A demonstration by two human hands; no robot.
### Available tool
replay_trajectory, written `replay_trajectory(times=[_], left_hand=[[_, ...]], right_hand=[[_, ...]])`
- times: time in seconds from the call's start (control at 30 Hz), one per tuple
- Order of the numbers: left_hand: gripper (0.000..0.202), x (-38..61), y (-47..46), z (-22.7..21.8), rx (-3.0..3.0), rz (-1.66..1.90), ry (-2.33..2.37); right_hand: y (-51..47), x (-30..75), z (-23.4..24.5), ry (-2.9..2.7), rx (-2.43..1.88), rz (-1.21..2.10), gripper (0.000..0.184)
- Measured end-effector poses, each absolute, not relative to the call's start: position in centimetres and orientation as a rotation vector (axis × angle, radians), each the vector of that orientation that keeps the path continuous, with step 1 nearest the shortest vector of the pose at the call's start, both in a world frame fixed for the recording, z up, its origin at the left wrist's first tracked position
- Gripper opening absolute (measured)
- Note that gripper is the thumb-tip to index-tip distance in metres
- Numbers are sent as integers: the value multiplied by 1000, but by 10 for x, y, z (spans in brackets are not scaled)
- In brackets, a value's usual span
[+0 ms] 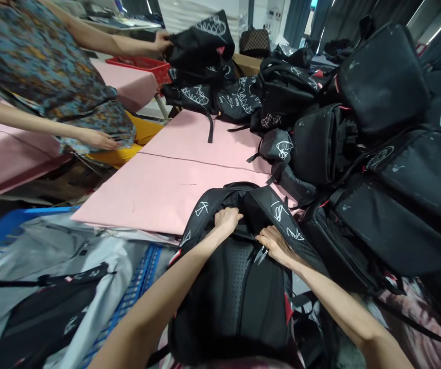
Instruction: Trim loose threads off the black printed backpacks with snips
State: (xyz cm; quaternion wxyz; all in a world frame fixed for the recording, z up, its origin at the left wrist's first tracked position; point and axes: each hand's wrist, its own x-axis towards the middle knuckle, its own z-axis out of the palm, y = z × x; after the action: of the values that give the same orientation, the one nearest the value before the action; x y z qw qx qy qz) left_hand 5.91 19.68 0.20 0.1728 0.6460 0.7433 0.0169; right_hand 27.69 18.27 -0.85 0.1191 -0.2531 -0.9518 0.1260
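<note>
A black backpack (235, 287) with white doodle prints lies back-panel up at the near edge of the pink table (159, 189). My left hand (227, 220) is closed on the top of the backpack between its shoulder straps. My right hand (276, 243) rests closed on the right shoulder strap and holds small metal snips (260, 254), whose tips point down onto the mesh back panel.
A large heap of black backpacks (377, 154) fills the right side and the far end of the table. Another person in a patterned top (39, 66) stands at the left, one hand (162, 41) on a far backpack. A blue crate (8, 225) with grey bags sits at lower left. A red basket (143, 64) is behind.
</note>
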Motion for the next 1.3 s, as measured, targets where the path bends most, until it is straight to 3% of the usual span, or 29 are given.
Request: replay_trajectory(times=[0.2, 0.63, 0.97, 1.1, 1.2, 1.3], left_hand=[[17, 62, 145, -10, 2038, 60, 1911], [17, 79, 217, 3, 2394, -46, 1384], [23, 80, 190, -10, 1956, 39, 1952], [22, 81, 186, -9, 1741, 98, 2073], [22, 80, 185, -7, 1664, 157, 2082], [21, 77, 183, -6, 1626, 215, 2081]], right_hand=[[177, 301, -33, -2718, -713, 433, 69], [191, 291, -26, -2755, -751, 397, 54], [236, 280, -3, -2405, -877, 692, 46], [257, 257, 25, -2610, -1138, 438, 25], [258, 241, 38, -2817, -1100, 151, 28], [256, 230, 35, -2971, -963, 32, 16]])
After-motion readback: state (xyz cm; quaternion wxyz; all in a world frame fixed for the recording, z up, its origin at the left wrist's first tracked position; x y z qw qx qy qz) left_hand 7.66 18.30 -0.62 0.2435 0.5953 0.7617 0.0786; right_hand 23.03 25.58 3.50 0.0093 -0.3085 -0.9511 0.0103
